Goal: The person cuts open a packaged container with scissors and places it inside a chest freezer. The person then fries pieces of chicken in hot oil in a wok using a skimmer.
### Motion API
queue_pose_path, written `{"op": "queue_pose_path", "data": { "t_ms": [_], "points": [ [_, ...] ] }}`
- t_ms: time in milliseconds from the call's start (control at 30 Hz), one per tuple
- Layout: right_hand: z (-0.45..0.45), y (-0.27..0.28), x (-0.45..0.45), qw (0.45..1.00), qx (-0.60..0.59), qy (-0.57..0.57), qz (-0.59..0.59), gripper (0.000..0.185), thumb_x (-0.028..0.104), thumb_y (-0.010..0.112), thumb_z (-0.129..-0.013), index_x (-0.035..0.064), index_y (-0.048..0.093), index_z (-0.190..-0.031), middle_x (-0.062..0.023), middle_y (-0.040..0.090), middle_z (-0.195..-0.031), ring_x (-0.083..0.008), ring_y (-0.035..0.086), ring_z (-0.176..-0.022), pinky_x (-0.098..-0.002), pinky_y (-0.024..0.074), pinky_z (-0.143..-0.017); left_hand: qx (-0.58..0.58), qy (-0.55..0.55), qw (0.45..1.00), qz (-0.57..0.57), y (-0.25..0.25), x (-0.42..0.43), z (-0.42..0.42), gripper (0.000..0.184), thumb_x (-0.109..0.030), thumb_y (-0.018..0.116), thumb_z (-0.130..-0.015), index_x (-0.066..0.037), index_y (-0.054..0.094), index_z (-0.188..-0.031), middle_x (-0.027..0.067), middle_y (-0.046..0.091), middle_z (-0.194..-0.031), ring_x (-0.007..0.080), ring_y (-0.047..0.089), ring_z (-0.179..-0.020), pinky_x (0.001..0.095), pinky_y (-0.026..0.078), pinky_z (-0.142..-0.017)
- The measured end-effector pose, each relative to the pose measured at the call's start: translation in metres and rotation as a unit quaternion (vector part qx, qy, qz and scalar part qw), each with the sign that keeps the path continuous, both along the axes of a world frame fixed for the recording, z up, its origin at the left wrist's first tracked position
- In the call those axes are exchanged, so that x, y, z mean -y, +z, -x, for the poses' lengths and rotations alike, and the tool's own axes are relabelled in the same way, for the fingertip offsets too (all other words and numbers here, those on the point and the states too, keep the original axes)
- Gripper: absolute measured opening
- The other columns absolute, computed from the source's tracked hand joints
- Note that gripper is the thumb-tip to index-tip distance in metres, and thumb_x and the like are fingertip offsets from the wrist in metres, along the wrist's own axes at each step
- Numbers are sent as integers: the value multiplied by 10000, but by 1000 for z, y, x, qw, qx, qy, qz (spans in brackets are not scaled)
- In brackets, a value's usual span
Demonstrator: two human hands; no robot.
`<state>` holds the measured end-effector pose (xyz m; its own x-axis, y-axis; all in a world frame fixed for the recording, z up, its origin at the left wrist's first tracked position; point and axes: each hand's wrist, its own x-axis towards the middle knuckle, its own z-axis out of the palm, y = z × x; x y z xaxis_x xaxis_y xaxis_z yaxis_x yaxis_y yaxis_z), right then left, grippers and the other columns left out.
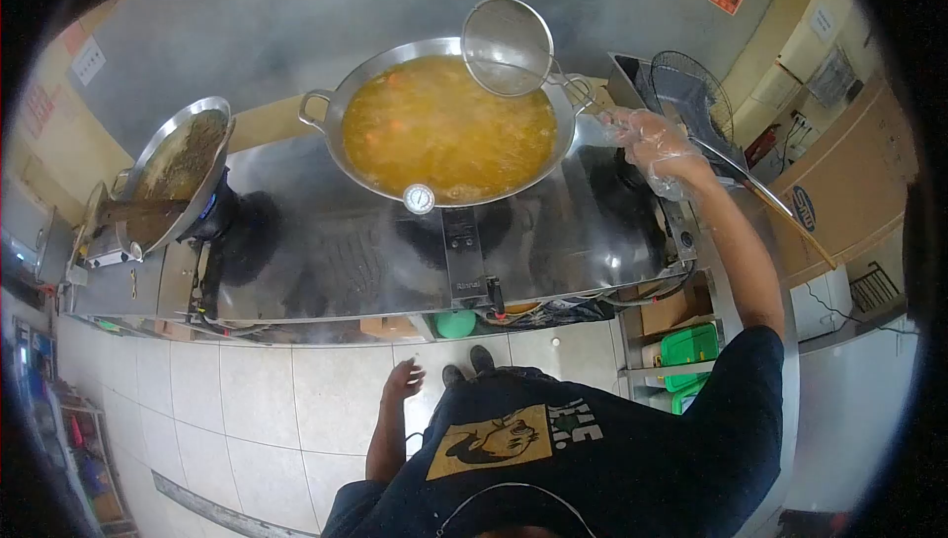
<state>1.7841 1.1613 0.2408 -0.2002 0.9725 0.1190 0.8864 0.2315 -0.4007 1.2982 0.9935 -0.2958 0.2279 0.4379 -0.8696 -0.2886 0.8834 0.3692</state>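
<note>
My right hand [652,143], in a clear plastic glove, is closed round the handle of a round fine-mesh strainer [507,47]. The strainer is held at the back right of a large two-handled wok [346,158], overlapping its rim in view. Bubbling yellow oil [444,133] fills the wok, with a few orange bits near the left side. A dial thermometer [419,199] sits at the front rim. Down beside my body, over the floor, my bare left hand [403,380] hangs with loosely bent fingers and nothing visible in it.
A second wok [188,168] with dark contents stands on a burner at the left. To the right are a wire basket skimmer [696,94], a long wooden-handled tool [790,217] and a cardboard box [849,183]. Below the steel counter [326,252] lie green containers [689,350].
</note>
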Motion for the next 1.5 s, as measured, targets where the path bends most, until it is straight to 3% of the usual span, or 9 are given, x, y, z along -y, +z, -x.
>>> {"op": "queue_pose_path", "data": {
  "t_ms": [100,167,400,500,667,1133,1333,1400,1500],
  "points": [
    [-11,-21,-17,994,-85,-20,65,363,220,531,-914,41,537,-1230,-136,636,-1057,-226,597,-982,-333,452,-843,-262,-73,949,-160,-81,48,57,334,-387,621,-864,-65,569,-937,102,617,-783,180,590,-612,302,482,-487],
    [-12,-28,-22,988,-123,-47,85,365,130,532,-910,63,523,-1268,-24,606,-1042,-116,541,-849,-267,446,-709,-82,75,986,-124,-128,83,100,293,-351,603,-864,-64,579,-917,113,620,-770,197,566,-527,308,472,-465],
    [18,-22,-10,970,-197,-79,115,393,234,539,-917,52,530,-1265,-120,621,-1064,-189,580,-945,-308,448,-841,-213,106,970,54,-71,168,130,240,-293,584,-878,-95,587,-1014,129,621,-939,278,607,-739,388,510,-608],
    [10,-34,-23,995,57,-15,-86,413,271,549,-917,43,539,-1260,-124,628,-1039,-179,582,-895,-304,454,-817,-206,156,965,50,-66,176,153,246,-289,580,-877,-101,580,-1037,124,616,-958,270,601,-741,372,505,-603],
    [44,-21,-7,961,-226,-119,109,432,341,547,-923,30,569,-1222,-85,636,-909,-144,564,-754,-300,462,-703,-217,201,955,13,-65,186,189,295,-343,551,-891,-111,568,-1073,115,611,-945,247,585,-712,345,503,-599],
    [57,-27,-26,957,-225,-105,151,397,373,572,-918,110,561,-1215,10,531,-698,-106,472,-531,-260,376,-466,-246,272,930,13,-27,245,170,312,-308,579,-853,-108,549,-1092,113,604,-942,241,597,-716,338,499,-569],
    [7,-47,-35,846,-464,-75,252,238,217,531,-941,95,562,-1142,20,483,-611,-70,394,-412,-244,304,-343,-192,312,931,0,-24,283,130,270,-312,524,-896,-134,545,-1098,117,596,-1010,245,577,-735,346,506,-588],
    [-18,-47,-23,685,-647,-32,333,175,113,482,-936,38,551,-1077,20,464,-601,-57,374,-409,-206,274,-335,-224,276,935,-19,-12,287,103,267,-298,543,-895,-141,539,-1110,124,594,-1034,256,583,-798,358,502,-644],
    [-65,-41,17,720,-630,-4,290,111,61,457,-924,26,541,-986,30,438,-589,-44,359,-411,-179,245,-331,-243,225,942,-50,-17,315,64,310,-333,581,-881,-145,537,-1124,125,595,-1045,270,592,-833,373,504,-675]
  ]
}}
